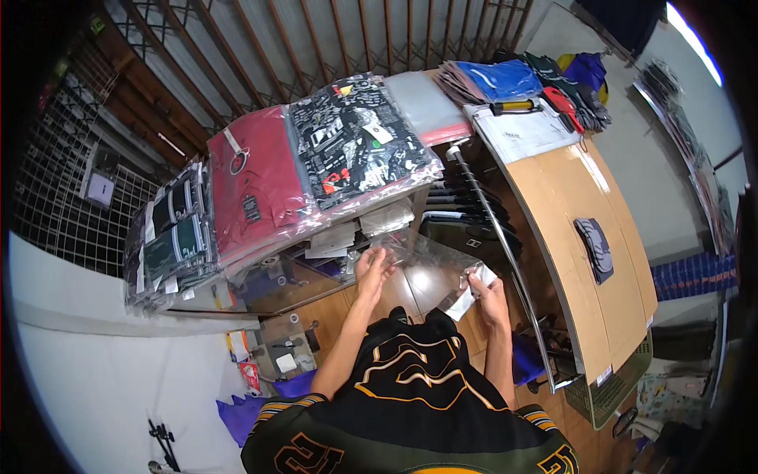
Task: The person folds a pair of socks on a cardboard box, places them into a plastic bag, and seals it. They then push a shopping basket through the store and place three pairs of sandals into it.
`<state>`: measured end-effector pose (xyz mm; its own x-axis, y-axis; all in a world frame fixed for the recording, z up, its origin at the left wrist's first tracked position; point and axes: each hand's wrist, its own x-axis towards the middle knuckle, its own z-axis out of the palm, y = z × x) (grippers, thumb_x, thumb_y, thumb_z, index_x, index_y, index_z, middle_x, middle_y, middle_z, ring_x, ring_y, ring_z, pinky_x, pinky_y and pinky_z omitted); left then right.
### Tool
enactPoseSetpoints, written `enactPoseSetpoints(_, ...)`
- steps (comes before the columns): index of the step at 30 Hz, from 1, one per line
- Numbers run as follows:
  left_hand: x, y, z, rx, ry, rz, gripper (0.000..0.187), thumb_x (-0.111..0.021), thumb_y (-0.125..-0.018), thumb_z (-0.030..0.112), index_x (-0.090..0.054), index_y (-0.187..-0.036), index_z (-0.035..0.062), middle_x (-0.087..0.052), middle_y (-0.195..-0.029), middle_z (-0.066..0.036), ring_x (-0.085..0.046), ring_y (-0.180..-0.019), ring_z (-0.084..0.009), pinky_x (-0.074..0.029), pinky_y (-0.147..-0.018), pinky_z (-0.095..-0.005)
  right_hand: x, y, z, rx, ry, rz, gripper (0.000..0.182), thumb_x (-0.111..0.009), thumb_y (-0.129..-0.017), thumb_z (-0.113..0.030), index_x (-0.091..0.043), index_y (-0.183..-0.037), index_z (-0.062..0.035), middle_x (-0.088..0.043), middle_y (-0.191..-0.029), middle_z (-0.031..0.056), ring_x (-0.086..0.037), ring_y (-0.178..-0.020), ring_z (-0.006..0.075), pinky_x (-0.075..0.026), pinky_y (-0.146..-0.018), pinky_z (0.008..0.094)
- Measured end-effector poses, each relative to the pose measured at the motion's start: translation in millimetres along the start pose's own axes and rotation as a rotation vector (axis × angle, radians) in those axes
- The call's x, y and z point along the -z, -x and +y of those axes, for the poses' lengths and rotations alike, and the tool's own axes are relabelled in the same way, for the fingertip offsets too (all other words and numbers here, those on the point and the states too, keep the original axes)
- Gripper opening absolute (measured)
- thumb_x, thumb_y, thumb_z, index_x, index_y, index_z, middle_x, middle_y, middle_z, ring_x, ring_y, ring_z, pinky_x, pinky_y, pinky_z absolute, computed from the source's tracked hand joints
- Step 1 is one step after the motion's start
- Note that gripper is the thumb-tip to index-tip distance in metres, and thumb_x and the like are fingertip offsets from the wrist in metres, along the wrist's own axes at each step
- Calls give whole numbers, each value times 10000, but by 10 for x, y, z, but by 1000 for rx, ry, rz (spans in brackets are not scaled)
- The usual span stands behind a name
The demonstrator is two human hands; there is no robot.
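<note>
Floor (543,404): orange-brown tiles, below the hands
Bagged shirts (264,170): piled beyond the left hand, red beside black-patterned
Cardboard (572,193): right of both hands, past a metal rail (503,229)
Clear plastic bag (426,251): spanning between the hands (white patch at its right end)
Left hand (374,270): pinching one end
Right hand (490,297): gripping the other

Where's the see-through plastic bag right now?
In the head view, the clear plastic bag is near the middle, held between the left hand and the right hand, with the metal rail just to its right.
</note>
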<state>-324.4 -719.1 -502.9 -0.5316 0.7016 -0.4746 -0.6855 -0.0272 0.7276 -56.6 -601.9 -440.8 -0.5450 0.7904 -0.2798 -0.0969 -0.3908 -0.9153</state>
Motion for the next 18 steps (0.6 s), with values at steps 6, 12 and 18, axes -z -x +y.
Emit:
enactPoseSetpoints(6, -207, -18, 185, 30, -119, -103, 376, -667, -1010, 142, -541, -1359, 84, -666, -1170, -97, -728, -964, -191, -598, -719, -265, 442, 312, -206, 71, 99, -14, 173, -667, -1026, -188, -710, -1077, -28, -730, -822, 38, -626, -690, 83, -397, -612, 224)
enactPoseSetpoints(12, -337, -59, 70, 103, -236, -188, 271, -645, -1029, 185, -569, -1265, 76, -666, -1165, -78, -726, -1026, -203, -607, -780, -302, 643, 504, -247, 135, -97, -13, 192, -701, -1006, -203, -668, -1030, -15, -586, -733, 18, -602, -718, 139, -572, -800, 392)
enactPoseSetpoints(18, -369, 5, 55, 91, -54, -201, 115, -618, -1021, 122, -557, -1107, 77, -684, -1106, -104, -729, -999, -221, -616, -783, -319, 649, 535, -362, 183, -174, 16, 216, -730, -980, -226, -681, -1019, -19, -650, -800, 54, -709, -815, 217, -600, -796, 393)
